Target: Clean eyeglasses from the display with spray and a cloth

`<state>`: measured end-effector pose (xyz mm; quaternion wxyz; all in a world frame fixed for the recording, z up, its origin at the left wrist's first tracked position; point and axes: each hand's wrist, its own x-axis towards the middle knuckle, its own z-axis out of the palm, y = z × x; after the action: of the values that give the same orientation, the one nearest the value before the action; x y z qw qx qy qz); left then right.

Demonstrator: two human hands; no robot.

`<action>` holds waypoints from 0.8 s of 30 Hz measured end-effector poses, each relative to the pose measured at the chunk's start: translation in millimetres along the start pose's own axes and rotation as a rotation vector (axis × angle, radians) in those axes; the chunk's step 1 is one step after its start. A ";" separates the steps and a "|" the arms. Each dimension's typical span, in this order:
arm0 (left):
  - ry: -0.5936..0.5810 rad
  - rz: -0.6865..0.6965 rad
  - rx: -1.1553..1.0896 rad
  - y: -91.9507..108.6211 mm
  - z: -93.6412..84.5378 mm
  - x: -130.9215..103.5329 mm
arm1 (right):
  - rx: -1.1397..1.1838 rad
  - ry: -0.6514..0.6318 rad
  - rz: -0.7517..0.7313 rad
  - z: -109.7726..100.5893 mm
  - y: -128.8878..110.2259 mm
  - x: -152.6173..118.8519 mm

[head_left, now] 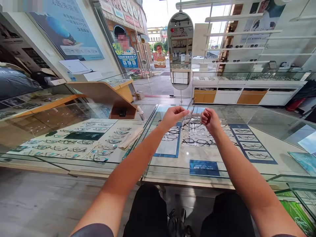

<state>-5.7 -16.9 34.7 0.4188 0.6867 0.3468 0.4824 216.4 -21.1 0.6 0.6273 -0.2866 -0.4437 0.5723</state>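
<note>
My left hand (pixel 174 116) is raised above the glass display counter, thumb and fingers pinched on a pair of eyeglasses (pixel 193 106). The eyeglasses have a thin dark frame and stand tilted up between my two hands. Just to their right, apart from them, is my right hand (pixel 209 120) with its fingers curled in. Whether anything small sits inside those fingers is hidden. Beneath both hands, under the glass, lie rows of eyeglass frames (pixel 197 142), with a blue-edged display card (pixel 168 155) at the left and another card (pixel 261 160) at the right.
On the left counter a white bottle (pixel 141 113) stands beside a brown angled board (pixel 101 97), near a folded beige cloth (pixel 130 139). A blue sign (pixel 204 168) lies near the front edge. An oval mirror (pixel 180 49) hangs ahead. Part of another person (pixel 17 80) shows far left.
</note>
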 end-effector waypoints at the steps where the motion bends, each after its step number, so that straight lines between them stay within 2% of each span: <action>1: 0.030 0.013 -0.066 -8.6 6.6 4.6 | 0.029 -0.027 0.041 0.1 -0.9 0.0; 5: 0.055 -0.039 -0.269 -34.8 21.0 7.9 | 0.066 -0.063 0.112 2.8 -1.2 -0.6; 8: 0.032 -0.100 -0.332 -43.8 23.2 0.1 | 0.054 -0.088 0.134 6.0 0.5 -1.9; 17: 0.070 -0.121 -0.346 -46.5 27.5 -9.4 | 0.077 -0.167 0.182 11.0 1.8 -5.4; 24: 0.125 -0.077 -0.326 -48.0 33.5 -14.5 | 0.054 -0.103 0.213 7.7 4.1 -4.8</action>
<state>18.6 -18.1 -20.6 0.5202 0.5648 0.3154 0.5576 207.9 -26.2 -0.6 0.5468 -0.2855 -0.4267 0.6614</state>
